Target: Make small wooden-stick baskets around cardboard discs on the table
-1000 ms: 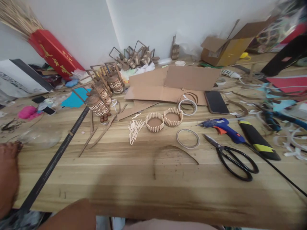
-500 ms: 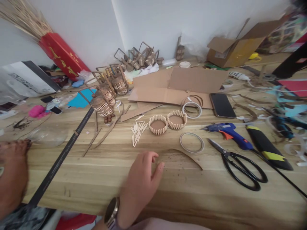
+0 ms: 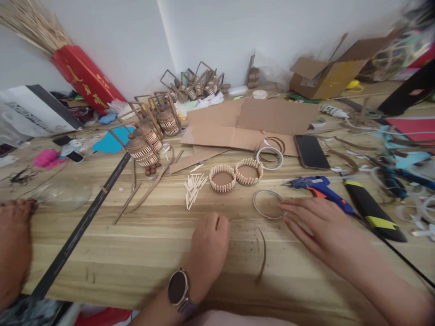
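My left hand (image 3: 208,244), with a watch on the wrist, rests on the wooden table (image 3: 136,253) with its fingers curled shut on one end of a thin curved brown strip (image 3: 262,256). The strip bends away to the right and toward me. My right hand (image 3: 312,226) lies open with its fingers stretched flat. Its fingertips are right beside a thin ring (image 3: 268,204). Just beyond the hands stand two round stick-walled rings (image 3: 222,177) (image 3: 249,171) and a small heap of short sticks (image 3: 193,188).
A blue glue gun (image 3: 316,185), a black-and-yellow knife (image 3: 370,213), a phone (image 3: 311,151) and a tape roll (image 3: 270,156) lie at the right. Flat cardboard (image 3: 251,120) and small wooden lanterns (image 3: 142,149) sit behind. A black bar (image 3: 78,231) crosses the left; a bare limb (image 3: 13,253) is at the left edge.
My left hand came onto the table and closed on the strip's end, and the strip swung round toward me. My right hand has come in from the right and now covers the scissors.
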The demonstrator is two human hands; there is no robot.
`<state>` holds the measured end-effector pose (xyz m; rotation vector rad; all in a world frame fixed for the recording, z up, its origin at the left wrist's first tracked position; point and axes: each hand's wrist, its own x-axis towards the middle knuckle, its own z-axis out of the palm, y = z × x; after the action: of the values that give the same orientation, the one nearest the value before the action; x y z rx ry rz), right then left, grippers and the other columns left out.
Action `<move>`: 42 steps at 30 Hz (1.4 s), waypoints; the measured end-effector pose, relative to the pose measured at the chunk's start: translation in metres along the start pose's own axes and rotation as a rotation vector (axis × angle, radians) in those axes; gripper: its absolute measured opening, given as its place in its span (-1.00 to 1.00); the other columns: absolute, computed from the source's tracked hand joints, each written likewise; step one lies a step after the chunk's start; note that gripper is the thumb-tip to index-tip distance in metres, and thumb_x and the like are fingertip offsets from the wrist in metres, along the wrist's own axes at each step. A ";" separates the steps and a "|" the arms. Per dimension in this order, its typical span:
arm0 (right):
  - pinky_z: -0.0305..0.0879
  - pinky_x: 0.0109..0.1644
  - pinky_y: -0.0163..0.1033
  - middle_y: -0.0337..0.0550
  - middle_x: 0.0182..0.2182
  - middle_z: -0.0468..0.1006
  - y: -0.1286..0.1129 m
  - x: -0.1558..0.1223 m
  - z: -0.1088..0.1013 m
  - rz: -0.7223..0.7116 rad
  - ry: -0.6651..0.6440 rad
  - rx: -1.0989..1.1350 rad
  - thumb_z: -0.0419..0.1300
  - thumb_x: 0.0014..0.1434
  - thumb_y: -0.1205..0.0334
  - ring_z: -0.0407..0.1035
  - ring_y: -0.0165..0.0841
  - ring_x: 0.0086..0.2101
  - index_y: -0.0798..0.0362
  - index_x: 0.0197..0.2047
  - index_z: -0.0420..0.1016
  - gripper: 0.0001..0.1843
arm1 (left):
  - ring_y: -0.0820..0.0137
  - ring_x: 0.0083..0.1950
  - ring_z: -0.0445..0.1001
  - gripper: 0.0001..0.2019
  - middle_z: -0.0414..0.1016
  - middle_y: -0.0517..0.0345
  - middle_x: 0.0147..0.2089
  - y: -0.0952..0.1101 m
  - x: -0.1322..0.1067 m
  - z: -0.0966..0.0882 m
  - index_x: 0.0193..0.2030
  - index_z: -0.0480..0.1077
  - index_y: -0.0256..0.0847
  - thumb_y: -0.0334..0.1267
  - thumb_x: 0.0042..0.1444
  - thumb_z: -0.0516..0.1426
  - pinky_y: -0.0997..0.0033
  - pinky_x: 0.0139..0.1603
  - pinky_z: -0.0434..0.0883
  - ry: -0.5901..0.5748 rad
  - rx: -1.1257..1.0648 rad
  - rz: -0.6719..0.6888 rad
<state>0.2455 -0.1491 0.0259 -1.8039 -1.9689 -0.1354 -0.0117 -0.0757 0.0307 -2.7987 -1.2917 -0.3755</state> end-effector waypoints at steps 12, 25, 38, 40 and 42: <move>0.42 -0.32 -0.13 -0.13 -0.47 0.58 -0.017 0.018 -0.001 0.204 -0.059 0.262 -0.06 0.33 0.04 0.49 -0.23 -0.42 -0.06 -0.34 0.30 -0.73 | 0.39 -0.44 0.45 -0.82 0.48 0.16 -0.41 0.007 0.003 -0.005 -0.34 0.27 -0.15 -0.46 0.26 0.00 0.46 -0.44 0.32 0.202 -0.165 0.116; 0.34 -0.42 -0.18 -0.13 -0.46 0.57 -0.022 0.013 -0.007 0.106 -0.232 0.242 -0.09 0.35 0.06 0.46 -0.22 -0.48 -0.01 -0.15 0.35 -0.72 | 0.36 -0.28 0.47 -0.72 0.51 0.11 -0.20 -0.011 -0.022 0.008 -0.01 0.40 -0.11 -0.49 0.26 -0.01 0.45 -0.33 0.40 0.003 -0.021 0.243; 0.19 -0.25 -0.17 -0.12 -0.45 0.50 -0.014 -0.006 0.013 -0.312 -0.060 -0.203 -0.15 0.44 0.32 0.40 -0.26 -0.42 0.10 -0.28 0.43 -0.63 | 0.25 -0.14 0.46 -0.81 0.48 -0.03 -0.11 0.006 -0.018 0.014 -0.11 0.42 -0.34 -0.57 0.24 0.04 0.29 -0.12 0.50 -0.273 -0.087 0.328; 0.16 -0.24 -0.17 -0.11 -0.44 0.48 -0.021 -0.003 0.007 -0.314 0.011 -0.228 -0.14 0.43 0.32 0.36 -0.25 -0.40 0.10 -0.27 0.43 -0.64 | 0.25 -0.14 0.47 -0.81 0.50 -0.01 -0.14 0.004 -0.017 0.015 -0.12 0.41 -0.33 -0.56 0.26 0.02 0.27 -0.11 0.51 -0.258 -0.137 0.310; 0.15 -0.22 -0.17 -0.11 -0.41 0.49 -0.032 0.001 0.003 -0.321 0.048 -0.205 -0.11 0.43 0.32 0.34 -0.25 -0.38 0.11 -0.22 0.44 -0.68 | 0.26 -0.14 0.49 -0.79 0.52 -0.01 -0.15 0.004 -0.016 0.016 -0.05 0.39 -0.33 -0.55 0.27 -0.01 0.26 -0.12 0.52 -0.200 -0.191 0.279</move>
<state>0.2141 -0.1511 0.0315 -1.5698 -2.2650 -0.4946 -0.0154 -0.0879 0.0117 -3.1907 -0.9139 -0.2212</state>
